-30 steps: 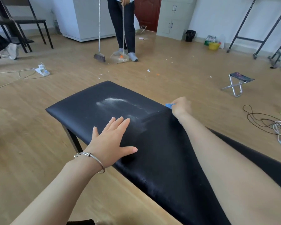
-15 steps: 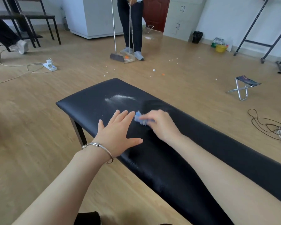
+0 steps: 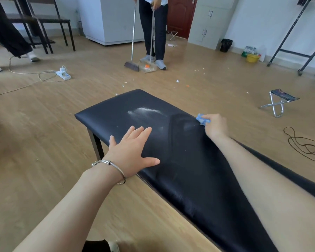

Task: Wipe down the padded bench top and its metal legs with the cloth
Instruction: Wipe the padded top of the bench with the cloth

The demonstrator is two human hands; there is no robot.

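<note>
Palm down, the left hand (image 3: 131,153) lies flat on the tabletop (image 3: 189,170), near its front edge. The fingers are straight and slightly spread, the thumb is out to the side, and it holds nothing. A silver bracelet (image 3: 113,166) sits on that wrist.

The right hand (image 3: 215,125) is farther out, at the tabletop's far edge, with its fingers curled around a small blue cloth (image 3: 202,120). The cloth is bunched, sticks out from the hand toward the left, and touches the black padding. The two hands are well apart, with dark bare padding between them.

Just beyond the left hand's fingertips, and to the left of the cloth, a patch of white powder (image 3: 145,111) is smeared on the tabletop. Below the left hand, under the near corner, one dark metal leg (image 3: 96,144) runs down to the wooden floor (image 3: 35,142).

Farther beyond the hands, a person (image 3: 153,24) in dark trousers holds a broom (image 3: 132,65) and a dustpan (image 3: 147,67), with scraps scattered on the floor nearby. A folding stool (image 3: 278,102) stands out past the right hand, and cables (image 3: 305,146) are coiled to its right. A power strip (image 3: 63,73) lies far off to the left.
</note>
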